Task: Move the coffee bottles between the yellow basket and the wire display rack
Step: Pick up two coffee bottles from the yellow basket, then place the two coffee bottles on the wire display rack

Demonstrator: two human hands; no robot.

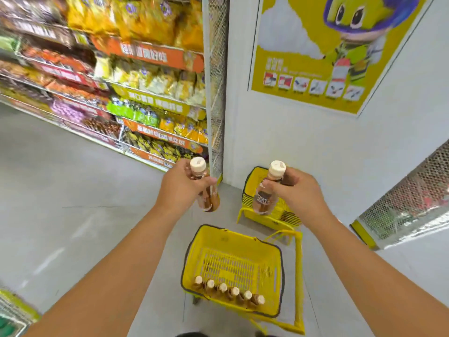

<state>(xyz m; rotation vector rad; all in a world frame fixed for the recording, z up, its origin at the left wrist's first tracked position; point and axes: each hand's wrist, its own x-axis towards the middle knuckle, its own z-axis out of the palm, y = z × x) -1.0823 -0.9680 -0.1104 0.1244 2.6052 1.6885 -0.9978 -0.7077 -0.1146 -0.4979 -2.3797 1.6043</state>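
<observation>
We look down from head height along two bare forearms that reach forward and slightly inward over a grey shop floor. Our left hand [181, 184] curls round the neck and shoulder of a brown coffee bottle, the left bottle [206, 190], which tilts with its cream cap up and away from us; the fingers hide most of its upper body. Our right hand [295, 190] grips a second one, the right bottle [263, 195], just under its cream cap, thumb and fingers wrapped round the neck, the bottle hanging nearly upright. Both hands are closed on their bottles and held at about the same height, well apart from each other.

Below and between the arms stands the yellow basket [243, 239] on the floor. Along its near wall six more bottles [228, 291] stand in a row, caps touching or nearly so; only the caps and shoulders show. A yellow handle [298, 276] rises along the basket's right side. Beyond it a stack of baskets [261, 207] sits against the white wall, partly hidden by the right bottle and hand.

At upper left a wire rack [145, 93] of snack packs is badly blurred, its signs unreadable. A yellow poster [313, 59] hangs on the wall. Mesh panelling [408, 203] at far right is cut off by the frame edge.
</observation>
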